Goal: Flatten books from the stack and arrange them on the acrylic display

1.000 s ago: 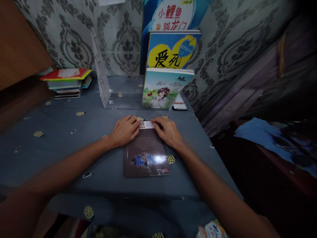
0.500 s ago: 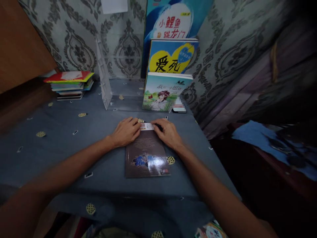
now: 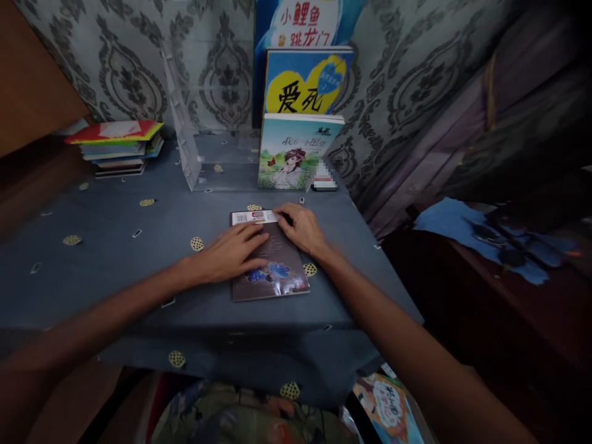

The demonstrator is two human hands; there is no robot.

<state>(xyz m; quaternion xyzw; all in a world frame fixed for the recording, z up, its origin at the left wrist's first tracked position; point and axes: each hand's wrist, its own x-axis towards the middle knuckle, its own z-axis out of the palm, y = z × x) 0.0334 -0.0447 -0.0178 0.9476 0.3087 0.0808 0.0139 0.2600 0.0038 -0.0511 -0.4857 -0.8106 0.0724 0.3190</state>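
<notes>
A dark brown book (image 3: 289, 271) lies flat on the cloth-covered table, with a blue picture low on its cover and a white barcode strip across its far end. My left hand (image 3: 234, 250) rests over the book's left side, palm down, its fingers stretched out and apart. At the far right corner my right hand (image 3: 303, 227) is bent around the book's edge, thumb and fingers closed on it; part of the fingers is hidden.
A clear plastic rack (image 3: 182, 142) stands at the back. In it are a green-white book (image 3: 282, 151), a blue-yellow book (image 3: 300, 68) and a taller blue book (image 3: 342, 24). Stacked books (image 3: 115, 148) sit at the left. Another book (image 3: 388, 401) is below the table edge.
My left hand has slid from the book's far edge toward me, and its fingers have spread on the cover. My right hand stays at the far right corner. The camera view has shifted.
</notes>
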